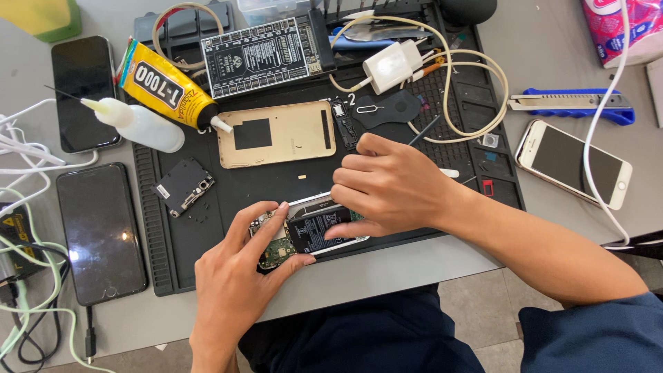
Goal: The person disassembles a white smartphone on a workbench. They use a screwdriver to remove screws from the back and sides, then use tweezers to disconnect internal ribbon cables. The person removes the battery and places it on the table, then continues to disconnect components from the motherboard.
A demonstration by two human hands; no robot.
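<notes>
An opened phone point(311, 231) lies near the front edge of the black work mat point(228, 190), battery up. The left hand point(238, 276) pinches its lower corner to steady it; the right hand point(387, 186) curls over it, fingers closed on its top edge — the gold back cover point(276, 133) lies set aside behind.

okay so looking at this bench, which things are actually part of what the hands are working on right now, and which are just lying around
In hand:
- opened phone, battery and circuit board exposed
- left hand steadying its end
- right hand over its top
- black work mat beneath it

Lying about:
- gold back cover
- yellow glue tube
- white squeeze bottle
- white charger
- blue utility knife
- three whole phones, e.g.
</notes>
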